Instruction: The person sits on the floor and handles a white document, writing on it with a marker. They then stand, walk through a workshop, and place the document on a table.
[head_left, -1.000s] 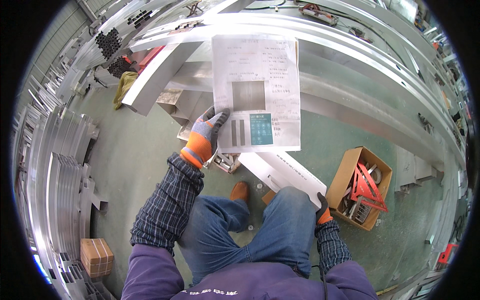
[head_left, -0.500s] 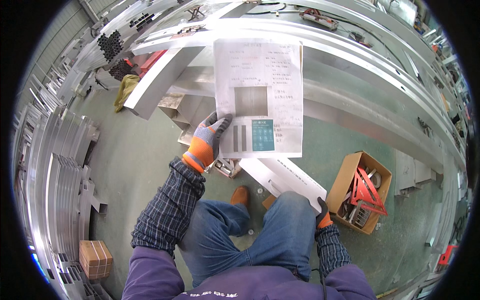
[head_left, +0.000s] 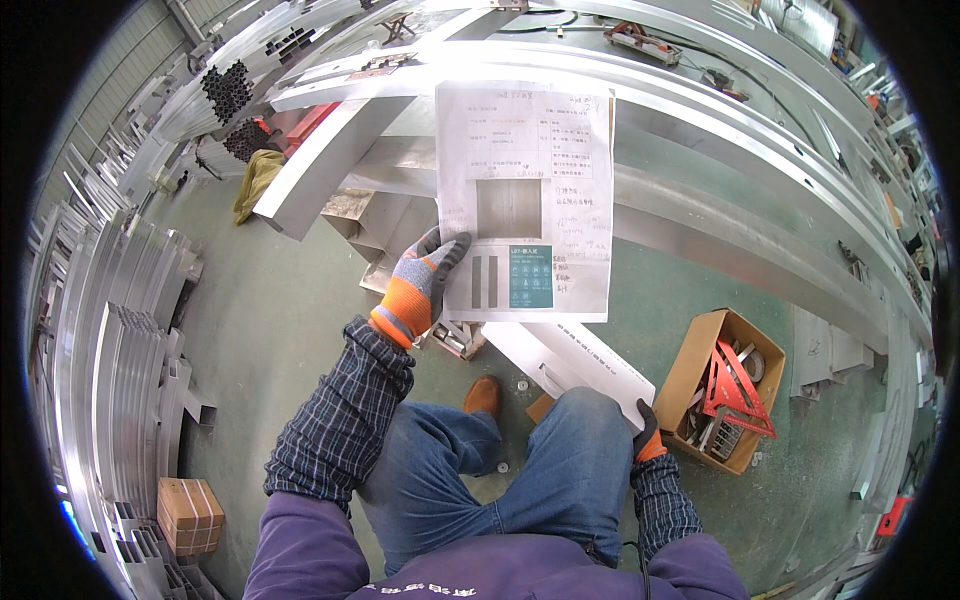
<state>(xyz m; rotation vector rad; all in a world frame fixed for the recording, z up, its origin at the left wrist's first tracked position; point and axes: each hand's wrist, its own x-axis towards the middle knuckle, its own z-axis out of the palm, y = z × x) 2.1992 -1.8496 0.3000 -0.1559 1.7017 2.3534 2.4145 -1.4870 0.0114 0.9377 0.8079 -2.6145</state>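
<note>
My left hand (head_left: pixel 425 277), in a grey and orange work glove, pinches the lower left edge of a printed sheet of paper (head_left: pixel 577 215). The sheet is held upright in front of me and bears handwriting, a grey square, two dark bars and a teal block. Low at my right knee, my right hand (head_left: pixel 648 430), gloved too, grips the end of a long white box (head_left: pixel 575 362). Printing runs along the box's edge, and a handle-like slot shows in its face. The box slants up leftward, and its far end passes behind the sheet.
An open cardboard box (head_left: pixel 690 375) with a red triangle square (head_left: pixel 735 380) and other tools stands on the floor at right. Long metal beams (head_left: pixel 740 215) cross ahead. Stacked metal profiles (head_left: pixel 125 370) and a strapped carton (head_left: pixel 190 515) lie at left.
The sheet and my left hand appear slightly lower and to the right, and the surroundings shift a little likewise. Both hands keep their hold.
</note>
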